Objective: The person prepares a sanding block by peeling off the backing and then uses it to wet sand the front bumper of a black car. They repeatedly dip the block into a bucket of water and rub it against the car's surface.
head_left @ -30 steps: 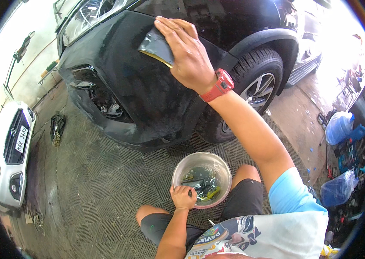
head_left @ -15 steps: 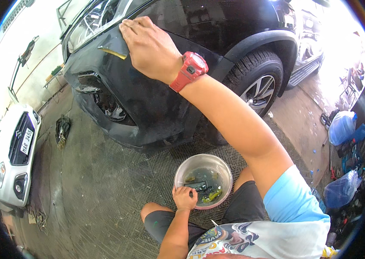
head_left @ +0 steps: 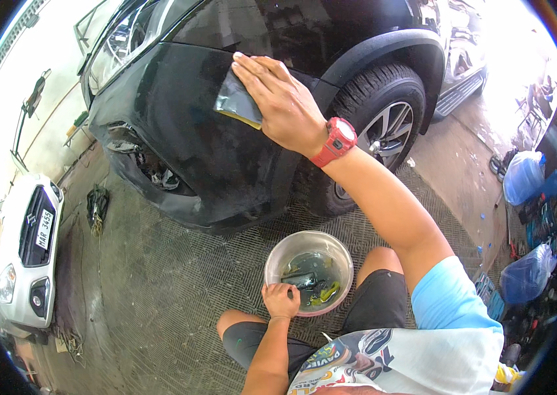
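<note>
We judge this the wet-sanding step. Our right hand [head_left: 288,105] lies flat, fingers together, pressing a grey sheet with a yellow edge [head_left: 239,102] (sandpaper, probably; its underside is hidden) to the matte black front bumper [head_left: 183,112]. Our left hand [head_left: 281,301] curls at the near-left rim of the metal basin [head_left: 343,253]; how tightly, we cannot tell. A dark block [head_left: 299,281] sits in the basin. The next stroke calls for light, even pressure along the curve.
</note>
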The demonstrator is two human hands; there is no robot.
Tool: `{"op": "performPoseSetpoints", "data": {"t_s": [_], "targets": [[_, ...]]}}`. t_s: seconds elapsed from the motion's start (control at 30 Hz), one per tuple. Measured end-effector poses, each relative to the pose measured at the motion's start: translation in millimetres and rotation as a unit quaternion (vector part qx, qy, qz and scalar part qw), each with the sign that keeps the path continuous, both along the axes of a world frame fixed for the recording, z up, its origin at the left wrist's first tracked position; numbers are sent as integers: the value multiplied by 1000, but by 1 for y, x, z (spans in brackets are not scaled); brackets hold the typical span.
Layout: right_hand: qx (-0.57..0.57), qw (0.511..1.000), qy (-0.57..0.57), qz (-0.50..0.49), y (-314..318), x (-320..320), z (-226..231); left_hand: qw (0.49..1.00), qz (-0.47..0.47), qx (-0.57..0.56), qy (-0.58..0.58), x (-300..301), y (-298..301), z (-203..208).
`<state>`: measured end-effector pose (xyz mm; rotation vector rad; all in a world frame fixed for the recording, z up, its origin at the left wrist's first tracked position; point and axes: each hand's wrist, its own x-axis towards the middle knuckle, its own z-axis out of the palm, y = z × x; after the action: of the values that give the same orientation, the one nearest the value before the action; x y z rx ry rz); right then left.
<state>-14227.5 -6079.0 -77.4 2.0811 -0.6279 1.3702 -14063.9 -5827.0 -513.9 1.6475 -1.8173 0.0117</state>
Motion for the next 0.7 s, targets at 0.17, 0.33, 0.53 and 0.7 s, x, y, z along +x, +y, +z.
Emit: {"op": "performPoseSetpoints", "data": {"t_s": [0.17, 0.33, 0.53, 0.7], "targets": [[32, 999, 0, -24, 4, -28, -26, 1000, 2, -5, -5, -1, 1, 0], [51, 998, -17, -41, 7, -48, -41, 1000, 1, 11, -16, 1, 1, 0], [89, 990, -74, -82, 19, -76, -61, 999, -2, 32, -13, -4, 0, 2], [201, 966, -162, 27, 87, -58, -109, 997, -43, 6, -71, 3, -3, 13]]}}
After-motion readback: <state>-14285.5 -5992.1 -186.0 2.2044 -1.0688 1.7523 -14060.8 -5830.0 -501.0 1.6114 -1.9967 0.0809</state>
